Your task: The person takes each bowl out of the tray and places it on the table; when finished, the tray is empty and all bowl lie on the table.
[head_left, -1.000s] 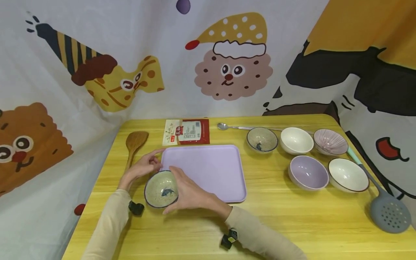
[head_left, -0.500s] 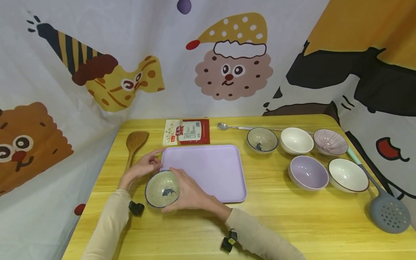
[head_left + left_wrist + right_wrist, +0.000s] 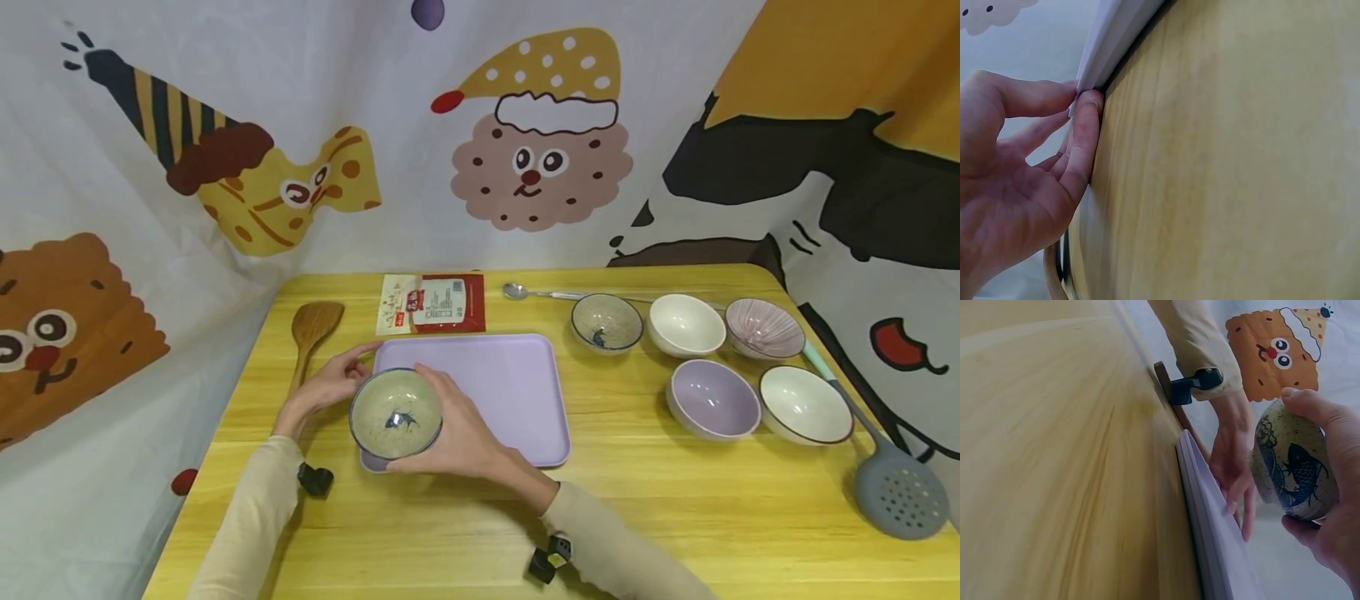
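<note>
My right hand (image 3: 467, 433) grips a speckled beige bowl (image 3: 381, 410) with a blue rim and a blue fish inside, thumb and fingers spread on opposite sides. The bowl is raised over the left front corner of the lilac tray (image 3: 513, 400). In the right wrist view the bowl's outer side (image 3: 1297, 464) shows a dark blue fish, with the tray below and apart from it. My left hand (image 3: 322, 392) is at the tray's left edge. In the left wrist view, the left fingertips (image 3: 1088, 103) pinch the tray's rim (image 3: 1119, 34).
A wooden spatula (image 3: 315, 325) lies left of the tray, a red and cream packet (image 3: 435, 304) behind it. On the right stand a matching fish bowl (image 3: 607, 321), several other bowls including a lilac one (image 3: 711, 400), a spoon (image 3: 516, 291) and a grey skimmer (image 3: 900, 492).
My right hand has lifted the bowl up and to the right, from left of the tray to above its front left corner. The left hand stays at the tray's edge.
</note>
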`<state>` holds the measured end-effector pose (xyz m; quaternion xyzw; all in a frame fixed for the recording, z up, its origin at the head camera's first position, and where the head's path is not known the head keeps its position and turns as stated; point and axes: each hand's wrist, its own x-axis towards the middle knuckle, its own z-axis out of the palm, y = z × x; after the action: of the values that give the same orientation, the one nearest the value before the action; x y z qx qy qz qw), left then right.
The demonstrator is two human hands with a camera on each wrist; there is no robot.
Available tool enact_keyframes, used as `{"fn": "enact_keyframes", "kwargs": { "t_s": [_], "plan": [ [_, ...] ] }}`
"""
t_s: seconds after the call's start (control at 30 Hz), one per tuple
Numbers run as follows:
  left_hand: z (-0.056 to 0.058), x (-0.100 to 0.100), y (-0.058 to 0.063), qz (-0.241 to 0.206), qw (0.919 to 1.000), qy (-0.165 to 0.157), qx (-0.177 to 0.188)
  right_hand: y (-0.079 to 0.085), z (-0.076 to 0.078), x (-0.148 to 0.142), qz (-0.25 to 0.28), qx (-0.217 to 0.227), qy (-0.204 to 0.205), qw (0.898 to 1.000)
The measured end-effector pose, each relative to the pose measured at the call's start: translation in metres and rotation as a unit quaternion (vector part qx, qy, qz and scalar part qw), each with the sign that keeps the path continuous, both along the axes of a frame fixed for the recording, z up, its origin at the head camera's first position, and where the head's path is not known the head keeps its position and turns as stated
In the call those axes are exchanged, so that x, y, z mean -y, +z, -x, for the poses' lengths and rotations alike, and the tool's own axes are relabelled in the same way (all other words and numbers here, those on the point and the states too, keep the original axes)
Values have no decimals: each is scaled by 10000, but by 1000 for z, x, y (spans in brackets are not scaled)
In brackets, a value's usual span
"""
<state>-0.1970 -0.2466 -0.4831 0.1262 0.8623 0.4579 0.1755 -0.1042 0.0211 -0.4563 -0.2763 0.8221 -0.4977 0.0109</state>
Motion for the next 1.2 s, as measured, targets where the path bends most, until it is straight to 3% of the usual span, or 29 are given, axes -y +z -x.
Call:
{"fn": "enact_keyframes", "kwargs": {
  "t_s": [0.13,0.33,0.5,0.9,1.2],
  "plan": [
    [-1,-1,1,-81,9998,-3,167,3,-2,-12,209,-33,-212,9996],
    [-3,-3,4,-247,9995,-72,167,6,-3,-35,416,-349,-636,9965],
    [-2,-3,4,-196,9996,-83,177,10,-2,-57,440,-361,-1143,9918],
    [-2,2,0,-267,9994,-222,54,6,0,-108,628,-360,-2077,9755],
    [-3,-4,5,-126,9994,67,318,0,-9,-141,692,-181,-2877,9550]
  ]
}}
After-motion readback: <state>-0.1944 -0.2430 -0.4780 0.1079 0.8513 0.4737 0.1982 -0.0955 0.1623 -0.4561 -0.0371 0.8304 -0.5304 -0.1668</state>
